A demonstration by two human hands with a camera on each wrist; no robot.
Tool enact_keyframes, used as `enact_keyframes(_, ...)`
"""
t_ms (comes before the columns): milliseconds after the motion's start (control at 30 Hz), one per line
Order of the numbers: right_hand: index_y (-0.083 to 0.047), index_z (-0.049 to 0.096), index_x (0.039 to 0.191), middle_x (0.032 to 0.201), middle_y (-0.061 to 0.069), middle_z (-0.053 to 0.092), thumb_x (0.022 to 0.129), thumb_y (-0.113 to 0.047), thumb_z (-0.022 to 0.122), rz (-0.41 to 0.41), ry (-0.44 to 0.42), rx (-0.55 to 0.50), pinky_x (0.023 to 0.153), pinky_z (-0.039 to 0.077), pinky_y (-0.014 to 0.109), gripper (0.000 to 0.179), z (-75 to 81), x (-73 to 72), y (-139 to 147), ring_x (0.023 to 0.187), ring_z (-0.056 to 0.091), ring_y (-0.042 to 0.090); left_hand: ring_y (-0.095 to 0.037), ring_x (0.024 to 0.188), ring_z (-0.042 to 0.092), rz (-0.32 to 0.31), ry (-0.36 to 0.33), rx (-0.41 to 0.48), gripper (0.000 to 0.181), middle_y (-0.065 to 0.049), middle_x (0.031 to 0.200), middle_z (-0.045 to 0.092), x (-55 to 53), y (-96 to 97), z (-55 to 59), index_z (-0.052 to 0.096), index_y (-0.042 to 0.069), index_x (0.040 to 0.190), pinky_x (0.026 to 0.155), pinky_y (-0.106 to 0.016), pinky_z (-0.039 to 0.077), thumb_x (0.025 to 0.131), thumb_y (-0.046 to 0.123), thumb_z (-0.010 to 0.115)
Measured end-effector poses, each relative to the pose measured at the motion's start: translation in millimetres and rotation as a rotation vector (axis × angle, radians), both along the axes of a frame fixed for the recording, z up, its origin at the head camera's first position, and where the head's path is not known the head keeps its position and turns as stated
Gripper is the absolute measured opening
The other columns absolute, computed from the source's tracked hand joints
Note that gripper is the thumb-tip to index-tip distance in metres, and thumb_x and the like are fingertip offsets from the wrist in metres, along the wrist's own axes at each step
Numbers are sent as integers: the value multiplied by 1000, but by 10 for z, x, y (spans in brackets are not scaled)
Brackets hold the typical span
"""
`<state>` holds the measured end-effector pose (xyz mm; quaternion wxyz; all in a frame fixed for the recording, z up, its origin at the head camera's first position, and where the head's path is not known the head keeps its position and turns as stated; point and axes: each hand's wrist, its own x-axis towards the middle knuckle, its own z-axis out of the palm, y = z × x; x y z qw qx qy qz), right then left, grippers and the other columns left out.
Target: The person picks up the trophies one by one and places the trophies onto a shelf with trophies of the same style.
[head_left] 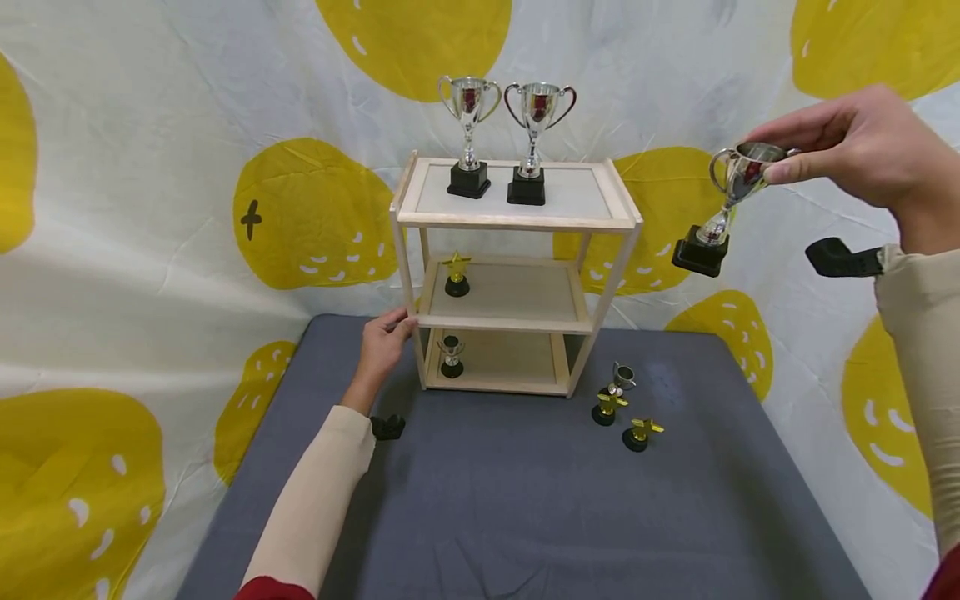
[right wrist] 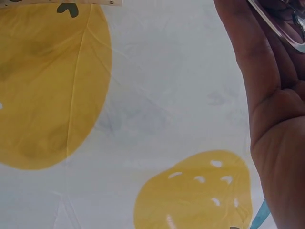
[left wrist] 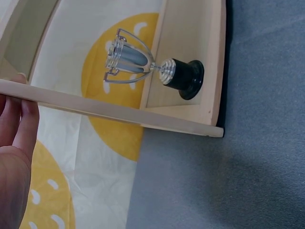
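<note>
My right hand [head_left: 877,154] is raised right of the wooden shelf [head_left: 517,223] and pinches a silver trophy cup [head_left: 702,251] near its rim. The cup tilts, its square black base hanging down to the left. In the right wrist view only a bit of its handle [right wrist: 281,31] shows by the fingers. My left hand [head_left: 384,346] grips the shelf's left front post [left wrist: 95,106], fingers behind it. Two silver trophy cups [head_left: 467,142] stand on the top tier, a gold star trophy [head_left: 457,277] on the middle tier, and a small silver cup [left wrist: 128,59] on the bottom.
On the grey cloth-covered table [head_left: 487,500], right of the shelf, a small silver cup [head_left: 622,377] and two gold star trophies [head_left: 639,433] stand close together. A white curtain [head_left: 180,83] with yellow fruit prints hangs behind and beside the table.
</note>
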<state>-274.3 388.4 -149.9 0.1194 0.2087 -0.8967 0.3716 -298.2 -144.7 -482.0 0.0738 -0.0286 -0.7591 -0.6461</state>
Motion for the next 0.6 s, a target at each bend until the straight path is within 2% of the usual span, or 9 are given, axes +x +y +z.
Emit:
enact_keyframes(200, -15, 83, 113, 87, -19, 80, 87, 16, 73, 80, -1, -50, 68, 51, 3, 42, 45, -29, -20, 72, 70, -4, -40, 128, 65, 2, 13, -17, 44, -22, 144, 61, -11, -10, -26, 62, 2, 144, 109, -49, 56, 105, 22, 65)
enact_keyframes(400, -15, 83, 112, 85, -17, 80, 85, 17, 74, 78, 7, -56, 67, 50, 3, 42, 121, -42, -73, 73, 71, -4, -39, 126, 66, 7, 20, -31, 42, -23, 142, 63, -9, -8, -32, 63, 2, 143, 109, -50, 57, 105, 20, 65)
enact_keyframes(600, -14, 83, 112, 86, -17, 80, 87, 17, 73, 75, -8, -71, 71, 51, 1, 41, 194, -67, -154, 75, 72, -5, -39, 124, 67, 17, 29, -27, 40, -23, 140, 64, -11, -8, -34, 65, 2, 141, 108, -51, 57, 105, 18, 65)
